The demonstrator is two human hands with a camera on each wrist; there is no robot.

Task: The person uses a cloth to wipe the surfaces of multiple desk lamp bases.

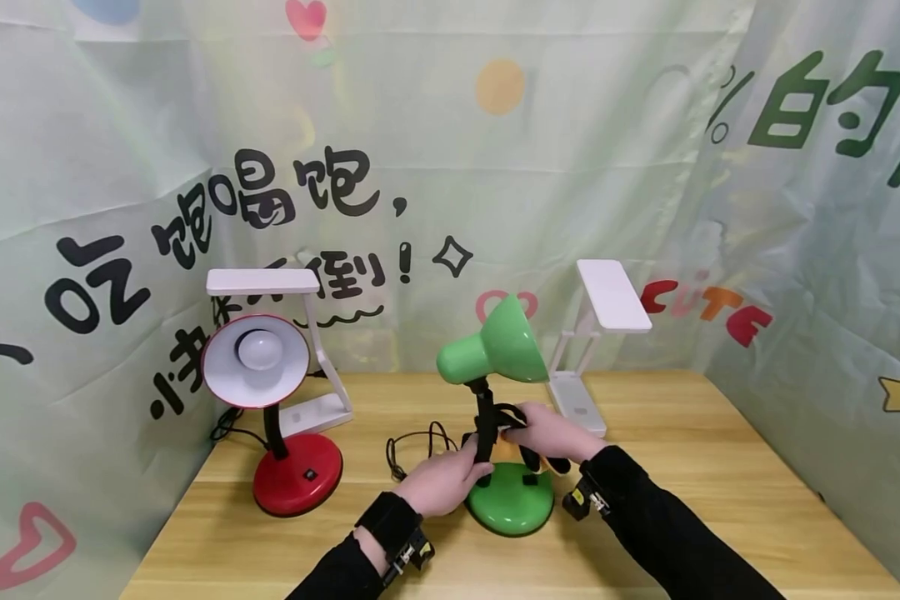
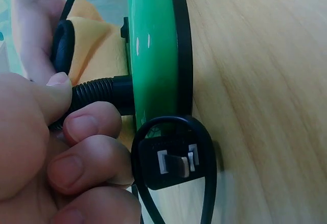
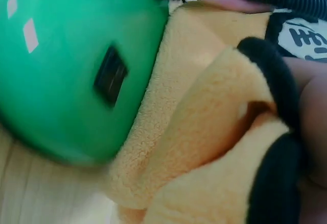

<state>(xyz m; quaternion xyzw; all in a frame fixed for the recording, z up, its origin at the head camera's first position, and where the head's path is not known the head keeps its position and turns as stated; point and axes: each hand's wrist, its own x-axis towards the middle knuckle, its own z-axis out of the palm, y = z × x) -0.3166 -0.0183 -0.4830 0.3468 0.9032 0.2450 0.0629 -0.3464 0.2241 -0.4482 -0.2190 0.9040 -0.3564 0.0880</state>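
Observation:
A green desk lamp [image 1: 512, 510] stands upright in the middle of the table, its shade tilted toward the right. My left hand [image 1: 441, 483] pinches the black ribbed neck [image 2: 94, 94] low down, just above the base. Behind the lamp, my right hand [image 1: 549, 432] holds a yellow-orange fleece cloth [image 3: 168, 127] with black edging. The cloth is bunched in folds against the neck and the back of the base. A black switch [image 3: 111, 76] sits on the base. In the left wrist view, a black plug [image 2: 176, 165] with its cord lies beside the base.
To the left stands a red desk lamp [image 1: 297, 475], with a white folding lamp [image 1: 322, 414] behind it. Another white folding lamp [image 1: 577, 404] is behind my right hand. A black cord [image 1: 393, 458] loops on the wooden table [image 1: 720, 500]. Printed fabric [image 1: 570, 167] hangs around the table.

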